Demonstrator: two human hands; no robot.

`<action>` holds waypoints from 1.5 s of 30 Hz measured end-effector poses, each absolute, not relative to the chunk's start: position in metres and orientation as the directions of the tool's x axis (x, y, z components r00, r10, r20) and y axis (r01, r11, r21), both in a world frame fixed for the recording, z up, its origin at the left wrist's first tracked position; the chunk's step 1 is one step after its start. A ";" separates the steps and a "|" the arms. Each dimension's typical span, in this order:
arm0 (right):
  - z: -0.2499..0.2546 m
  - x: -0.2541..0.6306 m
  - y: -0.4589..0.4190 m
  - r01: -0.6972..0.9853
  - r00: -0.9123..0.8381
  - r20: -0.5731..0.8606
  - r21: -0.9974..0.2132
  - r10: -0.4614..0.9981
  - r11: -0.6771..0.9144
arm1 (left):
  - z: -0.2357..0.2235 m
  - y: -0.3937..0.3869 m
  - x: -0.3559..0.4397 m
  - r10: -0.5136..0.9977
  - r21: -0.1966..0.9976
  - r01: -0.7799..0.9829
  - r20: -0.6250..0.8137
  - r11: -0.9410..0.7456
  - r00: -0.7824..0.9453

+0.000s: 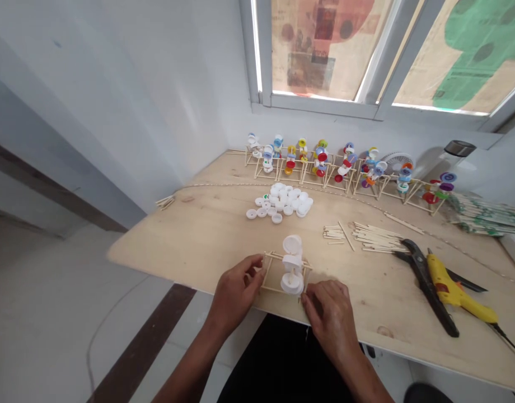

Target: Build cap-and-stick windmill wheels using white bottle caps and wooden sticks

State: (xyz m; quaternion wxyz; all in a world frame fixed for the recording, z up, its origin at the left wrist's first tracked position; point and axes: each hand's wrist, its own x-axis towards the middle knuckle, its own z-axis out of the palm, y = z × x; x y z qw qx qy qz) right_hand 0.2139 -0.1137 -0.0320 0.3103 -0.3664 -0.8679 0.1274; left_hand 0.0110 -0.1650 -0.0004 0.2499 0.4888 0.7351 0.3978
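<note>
Left hand (234, 294): closed on the left side of the stick frame (278, 289).
Right hand (328, 316): closed on its lower right corner.
Frame: bottom centre, at the wooden table's (177, 240) near edge, holding white bottle caps (291, 266).
Done: a row of capped frames (320, 165) along the back.
Left: loose caps (280, 200) and craft sticks (375, 238) mid-table.

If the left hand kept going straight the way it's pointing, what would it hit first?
The left hand points at the left side of the stick frame, and its fingers seem to be touching it, so that comes first. The white bottle caps inside the frame look next, though depth is hard to judge here.
</note>
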 end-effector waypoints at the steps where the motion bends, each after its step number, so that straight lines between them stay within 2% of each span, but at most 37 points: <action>1: -0.032 0.214 -0.114 0.554 -0.540 0.446 -0.449 0.714 0.700 | 0.001 -0.164 0.010 0.908 0.858 0.479 0.036 0.187 -0.418; 4: -0.033 0.213 -0.113 0.548 -0.542 0.451 -0.451 0.709 0.705 | 0.004 -0.160 0.006 0.895 0.934 0.338 0.054 0.111 -0.443; 7: -0.032 0.213 -0.114 0.547 -0.542 0.455 -0.447 0.706 0.708 | 0.007 -0.155 0.003 0.902 0.979 0.186 0.004 0.085 -0.432; 18: -0.031 0.213 -0.113 0.551 -0.541 0.467 -0.432 0.700 0.714 | 0.003 -0.139 -0.009 0.962 0.994 -0.061 -0.102 0.090 -0.252; 30: -0.030 0.212 -0.114 0.557 -0.541 0.467 -0.423 0.699 0.714 | 0.008 -0.133 -0.018 0.991 0.982 -0.143 -0.127 0.119 -0.044; 45: -0.032 0.214 -0.114 0.547 -0.551 0.441 -0.451 0.709 0.705 | 0.005 -0.128 -0.020 0.993 0.953 -0.279 -0.119 0.119 0.018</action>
